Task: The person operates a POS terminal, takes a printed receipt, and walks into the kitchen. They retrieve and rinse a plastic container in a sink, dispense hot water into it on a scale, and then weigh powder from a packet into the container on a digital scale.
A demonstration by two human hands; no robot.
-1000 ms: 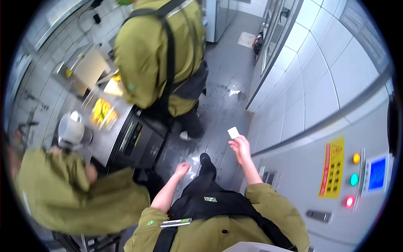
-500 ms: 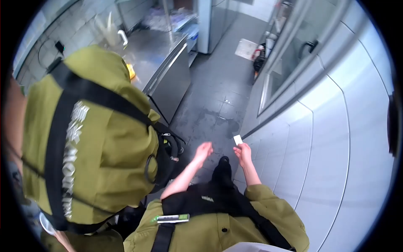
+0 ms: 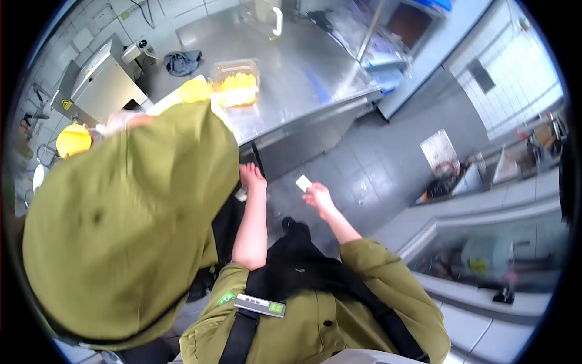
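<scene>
A small white card [image 3: 304, 183] is pinched in the fingertips of my right hand [image 3: 317, 198], held out over the dark floor. My left hand [image 3: 253, 176] is raised beside the co-worker's olive-clad body [image 3: 127, 224], below the front edge of the steel worktable [image 3: 297, 67]. Its fingers look curled, with nothing visible in them. Whether it touches the co-worker's clothing I cannot tell.
On the worktable are a clear tub [image 3: 235, 80] of yellow pieces, a dark cloth [image 3: 182, 62] and a boxy metal machine [image 3: 103, 82]. The co-worker stands close at my left. A shelf with several items [image 3: 527, 142] and a glass-paned door [image 3: 491, 249] are at the right.
The view has swung left, bringing more of the worktable in. My left hand has moved up and toward the co-worker. My right hand still holds the white card, now pointing more to the left.
</scene>
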